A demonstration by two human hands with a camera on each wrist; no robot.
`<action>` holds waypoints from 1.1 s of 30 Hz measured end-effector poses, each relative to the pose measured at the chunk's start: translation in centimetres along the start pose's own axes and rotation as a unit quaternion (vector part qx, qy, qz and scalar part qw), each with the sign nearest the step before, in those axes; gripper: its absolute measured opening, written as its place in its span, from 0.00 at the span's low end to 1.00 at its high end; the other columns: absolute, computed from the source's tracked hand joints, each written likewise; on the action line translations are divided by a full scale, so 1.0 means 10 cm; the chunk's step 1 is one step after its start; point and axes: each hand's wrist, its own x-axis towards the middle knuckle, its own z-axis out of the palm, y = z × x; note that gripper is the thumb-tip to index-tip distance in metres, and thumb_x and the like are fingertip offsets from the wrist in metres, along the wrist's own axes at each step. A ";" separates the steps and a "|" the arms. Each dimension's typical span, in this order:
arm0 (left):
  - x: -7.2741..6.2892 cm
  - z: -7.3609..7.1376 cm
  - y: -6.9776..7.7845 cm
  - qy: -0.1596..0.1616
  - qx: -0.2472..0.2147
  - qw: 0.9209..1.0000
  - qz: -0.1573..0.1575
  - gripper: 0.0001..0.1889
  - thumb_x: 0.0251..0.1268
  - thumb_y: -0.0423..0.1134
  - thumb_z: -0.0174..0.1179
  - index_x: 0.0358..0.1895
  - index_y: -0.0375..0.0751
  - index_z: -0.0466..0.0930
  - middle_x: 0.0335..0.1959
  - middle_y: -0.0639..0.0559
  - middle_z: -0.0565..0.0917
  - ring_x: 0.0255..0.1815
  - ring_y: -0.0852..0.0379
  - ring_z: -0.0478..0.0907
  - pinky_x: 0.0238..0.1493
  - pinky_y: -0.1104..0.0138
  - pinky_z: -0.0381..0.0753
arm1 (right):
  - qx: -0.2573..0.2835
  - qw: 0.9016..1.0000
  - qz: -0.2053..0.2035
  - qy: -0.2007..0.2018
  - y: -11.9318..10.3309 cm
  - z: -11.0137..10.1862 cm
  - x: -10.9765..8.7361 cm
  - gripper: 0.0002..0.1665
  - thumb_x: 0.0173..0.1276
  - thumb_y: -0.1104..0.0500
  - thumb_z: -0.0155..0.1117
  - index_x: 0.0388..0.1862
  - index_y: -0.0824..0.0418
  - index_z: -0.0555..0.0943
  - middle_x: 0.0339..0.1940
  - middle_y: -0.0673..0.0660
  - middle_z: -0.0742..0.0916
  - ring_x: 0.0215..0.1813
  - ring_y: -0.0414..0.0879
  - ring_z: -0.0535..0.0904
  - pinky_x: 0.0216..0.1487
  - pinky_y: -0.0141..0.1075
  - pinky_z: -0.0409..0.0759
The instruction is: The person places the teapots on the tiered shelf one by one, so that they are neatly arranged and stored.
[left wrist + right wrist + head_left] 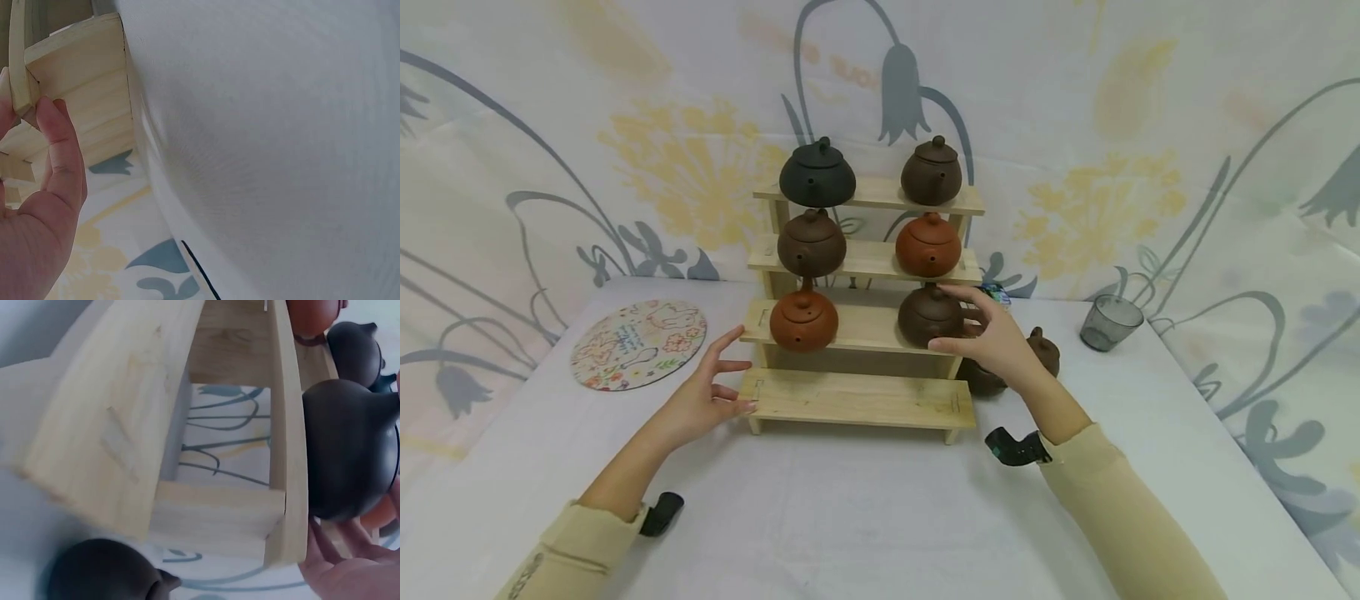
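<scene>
A wooden four-tier display stand (850,398) stands on the table with teapots on its upper three tiers. At its left end, my left hand (700,408) holds the lowest board's edge; in the left wrist view the fingertips (55,119) lie against the wood. On the third tier down, my right hand (992,337) grips a dark brown teapot (929,317) from the right, thumb in front and index finger behind by the lid. That teapot (350,450) sits close on the board in the right wrist view. An orange-red teapot (803,320) is at the same tier's left.
Higher up sit a black teapot (817,175), brown teapots (931,173) (811,243) and another orange-red teapot (928,245). Behind my right hand, more dark teapots (983,380) (1045,350) stand on the table. A grey glass (1111,323) is at right, a round patterned mat (640,345) at left.
</scene>
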 end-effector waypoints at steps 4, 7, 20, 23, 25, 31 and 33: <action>0.00 0.00 0.01 -0.002 -0.004 1.000 0.000 0.53 0.53 0.25 0.65 0.74 0.54 0.36 0.60 0.26 0.65 0.37 0.46 0.77 0.34 0.60 0.76 | 0.019 0.999 -0.010 0.023 0.04 -0.07 -0.11 0.41 0.53 0.60 0.74 0.66 0.57 0.67 0.66 0.55 0.69 0.63 0.54 0.67 0.58 0.45 0.68; 0.00 0.00 0.01 -0.002 -0.005 1.000 -0.001 0.53 0.53 0.25 0.65 0.74 0.54 0.36 0.60 0.26 0.65 0.36 0.47 0.77 0.34 0.60 0.76 | 0.035 0.998 -0.024 0.046 0.07 -0.12 -0.18 0.39 0.53 0.63 0.73 0.64 0.62 0.68 0.64 0.58 0.70 0.62 0.54 0.68 0.58 0.46 0.68; -0.01 0.00 0.01 -0.001 -0.005 1.000 -0.005 0.53 0.53 0.25 0.65 0.74 0.55 0.36 0.61 0.26 0.65 0.37 0.47 0.77 0.34 0.60 0.75 | 0.047 0.989 -0.029 0.135 0.30 -0.36 -0.47 0.25 0.56 0.67 0.70 0.53 0.56 0.76 0.52 0.48 0.78 0.49 0.41 0.77 0.47 0.29 0.75; -0.01 0.00 0.01 -0.001 -0.006 1.000 -0.007 0.53 0.54 0.25 0.65 0.74 0.56 0.36 0.61 0.26 0.64 0.37 0.47 0.77 0.34 0.61 0.76 | 0.053 0.988 -0.026 0.141 0.38 -0.41 -0.54 0.23 0.56 0.67 0.69 0.51 0.55 0.77 0.51 0.48 0.79 0.48 0.41 0.78 0.45 0.28 0.76; -0.01 0.00 0.01 -0.001 -0.005 1.000 -0.008 0.53 0.54 0.26 0.65 0.74 0.56 0.36 0.61 0.27 0.64 0.37 0.47 0.77 0.34 0.61 0.75 | 0.040 0.988 -0.027 0.148 0.43 -0.44 -0.59 0.22 0.57 0.67 0.69 0.51 0.55 0.77 0.50 0.47 0.78 0.50 0.43 0.77 0.45 0.27 0.75; 0.00 -0.01 0.02 -0.001 -0.003 1.000 -0.009 0.53 0.53 0.27 0.66 0.74 0.56 0.36 0.61 0.27 0.65 0.37 0.47 0.77 0.34 0.61 0.75 | 0.026 0.981 -0.032 0.189 0.58 -0.55 -0.66 0.19 0.58 0.68 0.68 0.49 0.59 0.78 0.48 0.50 0.80 0.53 0.48 0.72 0.47 0.24 0.72; -0.01 0.00 0.02 -0.001 -0.005 1.000 -0.010 0.53 0.53 0.26 0.65 0.74 0.56 0.36 0.61 0.27 0.65 0.37 0.47 0.77 0.34 0.60 0.75 | 0.022 0.979 -0.016 0.201 0.63 -0.58 -0.67 0.19 0.58 0.67 0.68 0.49 0.61 0.78 0.47 0.50 0.80 0.53 0.49 0.72 0.46 0.23 0.71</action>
